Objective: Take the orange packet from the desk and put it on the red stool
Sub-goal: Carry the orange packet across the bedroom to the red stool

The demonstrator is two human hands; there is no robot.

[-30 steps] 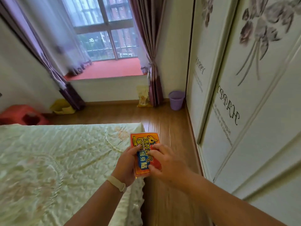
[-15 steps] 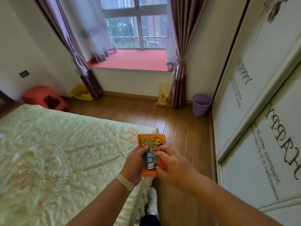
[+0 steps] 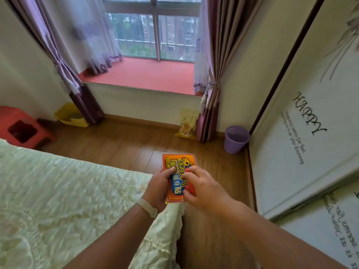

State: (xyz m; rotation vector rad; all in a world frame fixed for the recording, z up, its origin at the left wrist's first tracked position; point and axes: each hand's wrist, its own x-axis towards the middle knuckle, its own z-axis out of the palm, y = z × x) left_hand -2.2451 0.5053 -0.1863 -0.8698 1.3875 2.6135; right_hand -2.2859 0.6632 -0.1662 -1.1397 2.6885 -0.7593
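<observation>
The flat orange packet with blue and yellow writing (image 3: 179, 177) is held up over the corner of the pale green quilted bed (image 3: 77, 200). It is pinched by the left hand (image 3: 159, 189) at 9 o'clock and the right hand (image 3: 202, 188) at 3 o'clock, both closed on its edges. It looks thin, light and bendy, maybe slippery, so the edges seem best gripped. The red plastic stool (image 3: 21, 127) is far off at 10 o'clock.
</observation>
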